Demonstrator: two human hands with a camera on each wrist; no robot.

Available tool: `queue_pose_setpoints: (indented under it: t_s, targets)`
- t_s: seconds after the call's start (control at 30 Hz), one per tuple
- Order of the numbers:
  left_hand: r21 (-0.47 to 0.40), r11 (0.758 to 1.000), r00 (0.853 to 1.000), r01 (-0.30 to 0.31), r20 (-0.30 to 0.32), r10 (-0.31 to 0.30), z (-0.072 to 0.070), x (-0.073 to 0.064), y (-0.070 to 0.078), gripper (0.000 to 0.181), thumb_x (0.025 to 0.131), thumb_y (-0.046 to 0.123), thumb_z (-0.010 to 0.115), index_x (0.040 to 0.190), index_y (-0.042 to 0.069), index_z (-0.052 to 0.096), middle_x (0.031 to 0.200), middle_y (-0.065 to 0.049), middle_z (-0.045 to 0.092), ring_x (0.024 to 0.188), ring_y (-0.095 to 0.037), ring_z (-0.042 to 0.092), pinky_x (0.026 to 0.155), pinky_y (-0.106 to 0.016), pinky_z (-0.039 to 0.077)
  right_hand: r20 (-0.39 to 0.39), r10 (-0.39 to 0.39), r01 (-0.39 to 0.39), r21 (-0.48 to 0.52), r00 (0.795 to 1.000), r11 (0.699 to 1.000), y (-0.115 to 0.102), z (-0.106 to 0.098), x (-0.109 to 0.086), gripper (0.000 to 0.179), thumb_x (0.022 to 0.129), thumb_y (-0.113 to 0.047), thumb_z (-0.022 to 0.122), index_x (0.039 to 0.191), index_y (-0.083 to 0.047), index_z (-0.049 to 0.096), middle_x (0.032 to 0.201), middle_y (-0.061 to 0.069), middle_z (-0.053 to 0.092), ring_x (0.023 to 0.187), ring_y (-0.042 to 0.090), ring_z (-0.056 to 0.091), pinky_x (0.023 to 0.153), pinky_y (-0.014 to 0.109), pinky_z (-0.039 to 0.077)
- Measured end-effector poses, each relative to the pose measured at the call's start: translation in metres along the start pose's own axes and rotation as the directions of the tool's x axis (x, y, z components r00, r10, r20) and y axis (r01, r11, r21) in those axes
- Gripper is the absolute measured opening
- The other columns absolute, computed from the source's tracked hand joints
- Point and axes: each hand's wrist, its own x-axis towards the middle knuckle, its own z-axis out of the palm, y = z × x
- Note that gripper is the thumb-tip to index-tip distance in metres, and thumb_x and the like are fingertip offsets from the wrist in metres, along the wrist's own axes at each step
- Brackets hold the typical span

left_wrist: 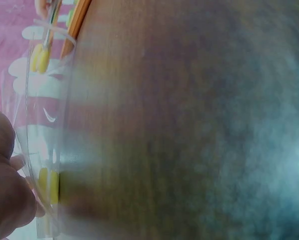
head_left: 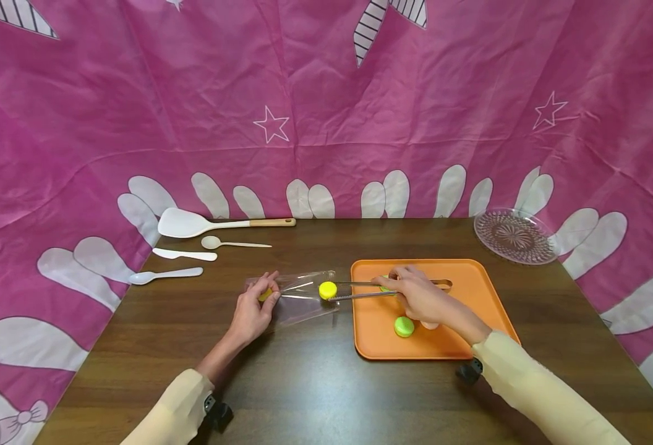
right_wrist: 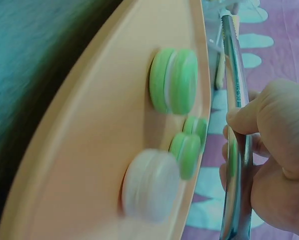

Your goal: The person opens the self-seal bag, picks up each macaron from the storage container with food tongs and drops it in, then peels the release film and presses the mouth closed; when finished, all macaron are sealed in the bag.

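Note:
My left hand (head_left: 255,309) pinches a clear plastic bag (head_left: 298,309) that lies on the table with its mouth toward the right. Inside the closed end, by my fingers, is a yellow macaron (left_wrist: 48,186). My right hand (head_left: 418,295) grips metal tongs (right_wrist: 238,165) above the orange tray (head_left: 371,346). A second yellow macaron (head_left: 328,290) sits between the tong tips, within the bag's open end. On the tray lie several green macarons (head_left: 404,326) and a white one (right_wrist: 150,185), which my right hand mostly hides in the head view.
A white spatula (head_left: 184,222) with a wooden handle, a cream spoon (head_left: 211,242), a white knife (head_left: 184,254) and a white spoon (head_left: 165,275) lie at the back left. A clear patterned plate (head_left: 516,237) stands at the back right. Pink cloth (head_left: 326,111) hangs behind the wooden table (head_left: 315,395).

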Motion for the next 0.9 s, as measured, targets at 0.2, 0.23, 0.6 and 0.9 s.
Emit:
queue_pose_setpoints:
  t_s: [0.2,0.23,0.6,0.9]
  targets:
    - [0.000,1.000,1.000,0.005,0.007,-0.005,0.000,0.001,0.002,0.022,0.088,-0.012,0.066,0.087,0.007,0.056,0.126,-0.027,0.063,0.124,-0.052,0.051,0.101,-0.077,0.025,0.038,-0.009,0.009,0.000,0.999,1.000,-0.008,0.006,0.017,0.062,0.083,0.012,0.067,0.140,-0.014,0.059,0.109,0.009,0.060,0.099,0.029,0.052,0.091,0.048,0.044]
    - [0.002,1.000,1.000,0.011,0.009,-0.011,0.000,0.001,0.002,0.022,0.089,-0.011,0.066,0.087,0.007,0.056,0.126,-0.027,0.063,0.125,-0.051,0.051,0.101,-0.077,0.025,0.039,-0.019,0.019,-0.002,0.999,1.000,-0.010,0.006,0.020,0.062,0.084,0.012,0.067,0.139,-0.014,0.059,0.109,0.009,0.060,0.099,0.028,0.053,0.091,0.047,0.044]
    - [0.002,1.000,1.000,0.016,-0.001,-0.016,0.002,0.000,0.002,0.021,0.088,-0.011,0.067,0.086,0.007,0.057,0.126,-0.027,0.063,0.125,-0.051,0.050,0.100,-0.078,0.024,-0.016,-0.159,0.159,-0.003,0.987,0.987,-0.026,0.023,0.050,0.053,0.084,0.010,0.064,0.132,-0.013,0.064,0.102,0.008,0.059,0.087,0.026,0.049,0.081,0.042,0.042]
    - [0.001,1.000,1.000,0.029,-0.009,-0.029,0.003,-0.001,0.006,0.021,0.088,-0.013,0.066,0.087,0.006,0.057,0.129,-0.025,0.062,0.126,-0.050,0.050,0.101,-0.077,0.026,0.001,-0.172,0.172,0.045,0.985,0.984,-0.042,0.034,0.067,0.049,0.087,0.008,0.067,0.131,-0.014,0.065,0.105,0.005,0.060,0.084,0.022,0.048,0.075,0.034,0.040]
